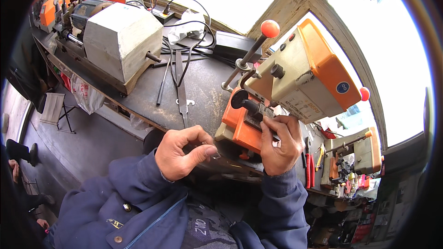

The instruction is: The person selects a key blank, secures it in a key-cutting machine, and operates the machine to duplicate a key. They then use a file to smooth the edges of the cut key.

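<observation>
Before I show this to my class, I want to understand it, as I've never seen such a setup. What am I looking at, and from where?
There is one picture, taken by a wide camera on the person's head, looking down; its lens bends straight edges. No robot here: the left hand and right hand are the person's own, coming out of dark blue sleeves. The left hand pinches a small shiny thing, too small to name. The right hand's fingertips are at the clamp of an orange and beige machine; whether they hold anything is hidden. On the dark bench lie a flat file and a thin black rod. A grey boxy machine stands further left.
</observation>
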The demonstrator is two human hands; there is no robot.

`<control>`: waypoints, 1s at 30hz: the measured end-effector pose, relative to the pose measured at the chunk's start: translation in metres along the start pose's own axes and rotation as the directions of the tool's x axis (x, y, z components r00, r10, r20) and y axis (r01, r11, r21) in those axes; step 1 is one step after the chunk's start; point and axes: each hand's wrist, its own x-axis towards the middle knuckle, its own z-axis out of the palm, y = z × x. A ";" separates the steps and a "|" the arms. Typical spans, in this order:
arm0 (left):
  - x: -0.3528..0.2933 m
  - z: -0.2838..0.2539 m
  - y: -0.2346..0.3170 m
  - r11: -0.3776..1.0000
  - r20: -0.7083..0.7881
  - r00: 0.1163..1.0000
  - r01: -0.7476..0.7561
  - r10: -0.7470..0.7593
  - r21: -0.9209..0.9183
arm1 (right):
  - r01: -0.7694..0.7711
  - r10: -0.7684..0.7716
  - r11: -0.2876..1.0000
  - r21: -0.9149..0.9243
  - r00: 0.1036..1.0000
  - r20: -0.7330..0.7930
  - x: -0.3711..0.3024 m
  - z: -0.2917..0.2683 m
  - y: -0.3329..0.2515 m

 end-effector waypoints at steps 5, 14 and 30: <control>0.004 0.003 0.002 0.999 0.035 0.998 0.044 -0.045 0.027 | -0.023 0.024 0.999 -0.033 0.999 0.030 -0.002 -0.001 0.000; 0.020 0.019 0.018 1.000 0.019 1.000 0.004 -0.004 0.027 | -0.097 0.099 0.992 0.076 0.995 -0.022 -0.007 -0.020 -0.028; 0.070 0.025 0.032 0.999 0.062 0.997 0.043 -0.043 0.007 | -0.005 0.004 0.998 0.065 1.000 0.025 -0.005 -0.032 -0.011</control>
